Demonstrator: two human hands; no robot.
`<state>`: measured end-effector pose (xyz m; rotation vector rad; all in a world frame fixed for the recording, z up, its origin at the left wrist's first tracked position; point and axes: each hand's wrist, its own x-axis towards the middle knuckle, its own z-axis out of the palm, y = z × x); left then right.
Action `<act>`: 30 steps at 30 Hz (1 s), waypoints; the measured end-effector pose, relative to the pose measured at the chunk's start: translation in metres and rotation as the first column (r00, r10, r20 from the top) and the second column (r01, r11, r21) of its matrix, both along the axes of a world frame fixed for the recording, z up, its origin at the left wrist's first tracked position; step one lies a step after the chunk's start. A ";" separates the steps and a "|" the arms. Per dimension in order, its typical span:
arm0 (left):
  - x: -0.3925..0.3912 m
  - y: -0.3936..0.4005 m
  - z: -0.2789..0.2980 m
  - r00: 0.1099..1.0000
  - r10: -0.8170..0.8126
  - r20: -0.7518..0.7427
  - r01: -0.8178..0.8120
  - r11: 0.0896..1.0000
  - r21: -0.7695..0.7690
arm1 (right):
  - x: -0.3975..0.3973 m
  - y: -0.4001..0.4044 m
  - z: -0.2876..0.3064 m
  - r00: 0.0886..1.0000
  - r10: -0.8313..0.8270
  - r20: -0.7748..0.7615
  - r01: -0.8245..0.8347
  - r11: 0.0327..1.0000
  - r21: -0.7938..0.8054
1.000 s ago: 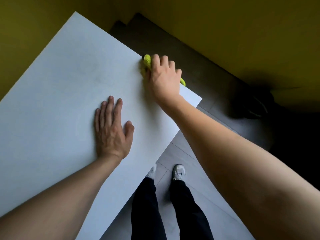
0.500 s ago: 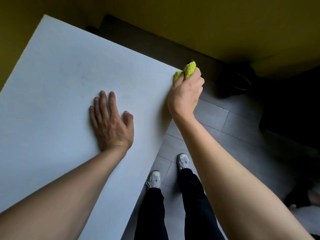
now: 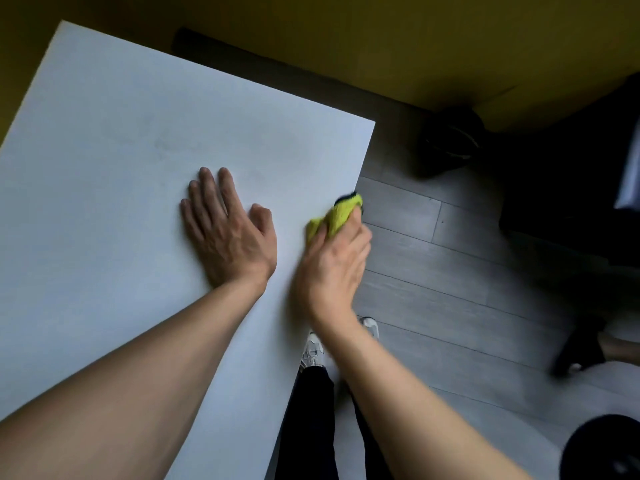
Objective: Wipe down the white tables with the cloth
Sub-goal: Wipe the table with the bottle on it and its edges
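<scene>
My right hand (image 3: 334, 268) grips the cloth (image 3: 337, 216) at the bench's (image 3: 121, 133) right edge; my left hand (image 3: 228, 233) lies flat, bracing. I'm wiping that edge; next should come strokes across the untouched middle.

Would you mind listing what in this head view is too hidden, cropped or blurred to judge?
- Cloth: mostly covered by the right hand gripping it at the table edge.
- Table's left part: cut off by the frame.
- Tabletop under the flat left hand: covered.
- Dark objects on the floor: too shadowed to identify.
</scene>
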<state>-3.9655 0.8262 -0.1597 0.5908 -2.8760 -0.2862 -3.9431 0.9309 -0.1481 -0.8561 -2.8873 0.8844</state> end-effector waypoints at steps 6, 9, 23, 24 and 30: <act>-0.001 -0.001 -0.004 1.000 -0.002 -0.017 0.002 1.000 0.009 | -0.133 0.036 0.001 0.999 -0.007 0.037 0.004 0.995 0.102; -0.002 -0.001 -0.004 0.999 -0.008 -0.034 0.009 1.000 0.019 | -0.132 0.034 -0.001 0.999 -0.004 0.038 -0.001 0.992 0.125; 0.125 -0.045 0.007 0.877 -0.476 0.057 0.470 0.877 0.096 | 0.006 0.007 0.001 0.997 0.078 0.020 -0.078 0.997 0.007; 0.151 -0.047 0.009 0.873 -0.482 0.069 0.475 0.874 0.101 | -0.014 0.011 0.002 0.998 0.066 0.018 -0.066 0.998 0.004; 0.239 -0.059 0.010 0.839 -0.520 0.158 0.511 0.854 0.096 | -0.111 0.032 0.006 0.999 0.011 0.053 -0.016 0.995 0.101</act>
